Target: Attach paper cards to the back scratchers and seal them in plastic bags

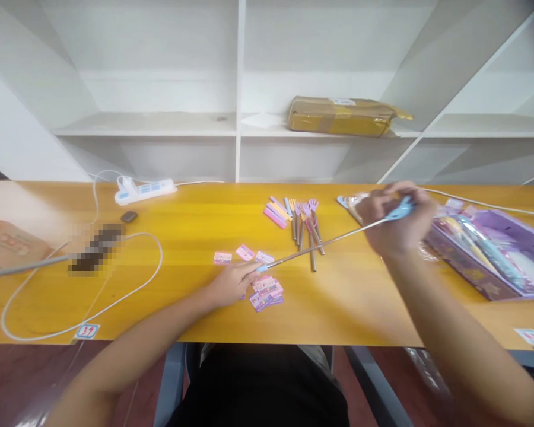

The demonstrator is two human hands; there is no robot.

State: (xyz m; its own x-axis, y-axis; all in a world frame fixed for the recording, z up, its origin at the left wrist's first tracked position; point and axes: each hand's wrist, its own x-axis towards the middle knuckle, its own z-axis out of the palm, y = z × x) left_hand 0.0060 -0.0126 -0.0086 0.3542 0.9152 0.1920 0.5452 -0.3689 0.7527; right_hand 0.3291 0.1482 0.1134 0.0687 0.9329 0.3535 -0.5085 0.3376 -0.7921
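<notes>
A telescopic back scratcher [324, 243] is drawn out long between my two hands, its metal rod sloping up to the right. My left hand [231, 283] is closed on its light-blue grip end, just above the printed cards [266, 294]. At the other end my right hand [403, 222] is closed around the light-blue claw head, which partly shows between the fingers. Behind the rod lie several shorter back scratchers [300, 219] with purple and orange heads. Beside them is a small pile of coloured grip sleeves [276, 212]. A blue-headed one [343, 203] lies by my right wrist, partly hidden.
A purple box [476, 279] with plastic-wrapped items stands at the right. On the left are a white power strip [146, 191], a looped white cable [160, 261] and a small dark object [129, 216]. A taped carton [340, 116] sits on the shelf behind.
</notes>
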